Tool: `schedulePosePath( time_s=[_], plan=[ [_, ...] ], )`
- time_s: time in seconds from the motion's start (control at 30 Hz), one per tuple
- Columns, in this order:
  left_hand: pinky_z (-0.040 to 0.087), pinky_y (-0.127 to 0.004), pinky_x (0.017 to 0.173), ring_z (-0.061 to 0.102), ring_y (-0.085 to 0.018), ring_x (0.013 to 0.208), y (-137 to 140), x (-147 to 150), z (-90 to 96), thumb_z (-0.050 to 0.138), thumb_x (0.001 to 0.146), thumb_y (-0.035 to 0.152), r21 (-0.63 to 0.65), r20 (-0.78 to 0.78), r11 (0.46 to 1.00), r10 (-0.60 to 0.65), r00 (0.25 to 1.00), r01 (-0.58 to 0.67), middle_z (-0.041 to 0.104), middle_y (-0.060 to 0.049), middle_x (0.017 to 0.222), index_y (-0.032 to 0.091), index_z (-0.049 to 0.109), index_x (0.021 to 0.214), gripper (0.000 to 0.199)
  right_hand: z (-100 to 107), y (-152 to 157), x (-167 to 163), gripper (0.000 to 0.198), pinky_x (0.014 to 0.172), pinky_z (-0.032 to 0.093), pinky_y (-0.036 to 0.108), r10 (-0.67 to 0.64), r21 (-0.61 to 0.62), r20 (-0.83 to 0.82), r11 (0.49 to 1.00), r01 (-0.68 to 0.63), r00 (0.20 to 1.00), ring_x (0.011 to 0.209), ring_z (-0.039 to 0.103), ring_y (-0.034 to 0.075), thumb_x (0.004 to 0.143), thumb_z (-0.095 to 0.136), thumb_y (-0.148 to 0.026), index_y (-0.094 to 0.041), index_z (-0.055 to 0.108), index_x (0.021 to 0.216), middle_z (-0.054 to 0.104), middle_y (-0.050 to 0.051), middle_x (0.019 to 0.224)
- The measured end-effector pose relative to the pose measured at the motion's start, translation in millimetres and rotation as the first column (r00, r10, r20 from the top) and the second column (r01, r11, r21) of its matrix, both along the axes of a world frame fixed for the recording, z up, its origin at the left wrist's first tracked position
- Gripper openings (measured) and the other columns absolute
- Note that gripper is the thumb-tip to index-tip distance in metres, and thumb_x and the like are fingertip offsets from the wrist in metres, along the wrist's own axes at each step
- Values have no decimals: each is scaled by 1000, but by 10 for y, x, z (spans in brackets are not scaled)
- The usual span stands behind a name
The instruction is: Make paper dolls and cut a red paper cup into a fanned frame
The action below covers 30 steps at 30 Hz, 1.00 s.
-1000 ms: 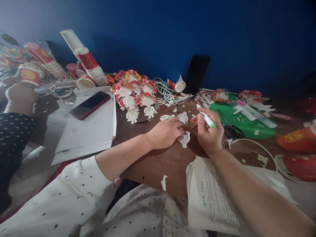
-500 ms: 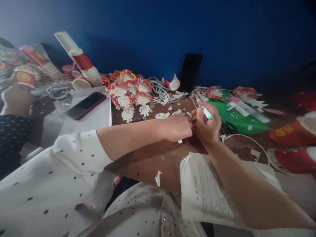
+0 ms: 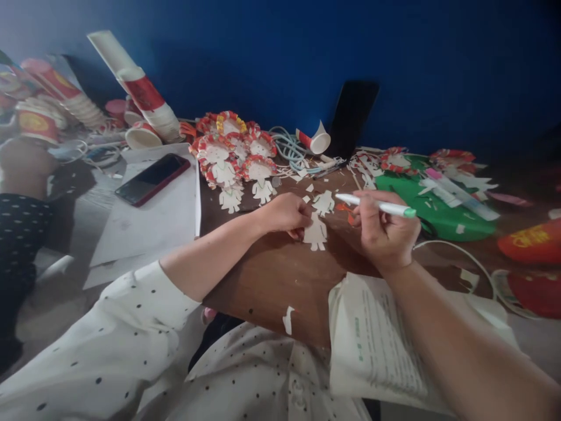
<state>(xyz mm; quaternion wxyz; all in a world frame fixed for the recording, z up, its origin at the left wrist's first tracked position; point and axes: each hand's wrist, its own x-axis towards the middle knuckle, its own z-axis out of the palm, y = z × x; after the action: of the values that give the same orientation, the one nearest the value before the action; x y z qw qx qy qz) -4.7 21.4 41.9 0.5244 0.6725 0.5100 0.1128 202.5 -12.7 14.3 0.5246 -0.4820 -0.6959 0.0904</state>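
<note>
My right hand [image 3: 388,234] is closed round a white marker pen [image 3: 377,206] with a green end, held nearly level, its thin tip pointing left. My left hand [image 3: 287,216] has its fingers curled together at the left edge of a white paper doll cutout [image 3: 316,234], pinching it there. Just behind that lies another paper cutout [image 3: 324,202], near the pen's tip. Finished-looking paper dolls with red braided rims [image 3: 236,153] are heaped beyond my left hand. A small orange piece [image 3: 346,211] shows between the hands.
A phone [image 3: 152,179] lies on white paper to the left; a dark phone [image 3: 356,117] leans on the blue wall. Stacked paper cups [image 3: 146,96], cables [image 3: 289,151], a green sheet [image 3: 456,225], a tissue pack [image 3: 372,339] and paper scraps surround the work spot. Another person's arm [image 3: 26,166] is far left.
My hands have moved apart, the left going left and the right going right with the marker pen. Two white paper cutouts now show between them. The view has shifted slightly.
</note>
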Motion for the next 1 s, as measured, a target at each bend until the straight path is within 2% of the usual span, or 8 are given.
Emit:
schedulePosePath(
  time_s=[0.13, 0.3, 0.47, 0.63, 0.87, 1.0],
  plan=[
    [43, -21, 51, 58, -10, 48, -18, 13, -87, 59, 70, 23, 132, -80, 990, -49, 996, 59, 61, 2, 53, 16, 62, 66, 9, 65, -141, -36, 22, 48, 48, 27, -40, -38, 82, 998, 43, 996, 51, 60, 14, 89, 57, -38, -20, 68, 84, 64, 1, 62],
    [39, -22, 57, 55, -10, 54, -15, 4, -79, 60, 71, 24, 279, -163, 955, -56, 985, 100, 61, 3, 56, 18, 63, 67, 8, 164, -214, -59, 24, 46, 43, 29, -11, 25, 266, 1000, 5, 964, 45, 55, 13, 89, 56, -34, -22, 64, 70, 61, -1, 54],
    [38, -24, 63, 54, -12, 63, 4, -8, -144, 60, 71, 23, 335, -164, 932, -88, 983, 139, 62, 1, 63, 18, 65, 70, 7, 156, -225, -140, 23, 45, 40, 30, 26, -5, 391, 1000, -26, 920, 45, 53, 14, 87, 57, -35, -24, 61, 67, 57, -1, 51],
    [38, -25, 65, 55, -13, 68, 16, -20, -192, 60, 71, 26, 378, -187, 912, -93, 978, 159, 64, 0, 71, 18, 67, 74, 11, 118, -216, -175, 20, 45, 39, 29, 99, -19, 390, 995, -100, 916, 43, 50, 13, 86, 58, -33, -24, 59, 69, 56, -1, 50],
    [42, -25, 68, 56, -13, 70, 14, -21, -184, 58, 71, 26, 418, -211, 889, -106, 972, 188, 65, 0, 72, 18, 68, 76, 13, 130, -232, -205, 19, 43, 35, 26, 142, -20, 421, 989, -148, 896, 41, 47, 10, 84, 59, -28, -20, 59, 66, 55, -1, 49],
    [42, -25, 67, 57, -13, 69, 9, -16, -173, 58, 71, 24, 428, -219, 882, -111, 969, 198, 65, -1, 71, 18, 68, 75, 13, 122, -244, -225, 21, 44, 35, 26, 157, -60, 428, 988, -146, 890, 42, 46, 10, 84, 59, -29, -20, 58, 66, 56, -1, 50]
  ],
)
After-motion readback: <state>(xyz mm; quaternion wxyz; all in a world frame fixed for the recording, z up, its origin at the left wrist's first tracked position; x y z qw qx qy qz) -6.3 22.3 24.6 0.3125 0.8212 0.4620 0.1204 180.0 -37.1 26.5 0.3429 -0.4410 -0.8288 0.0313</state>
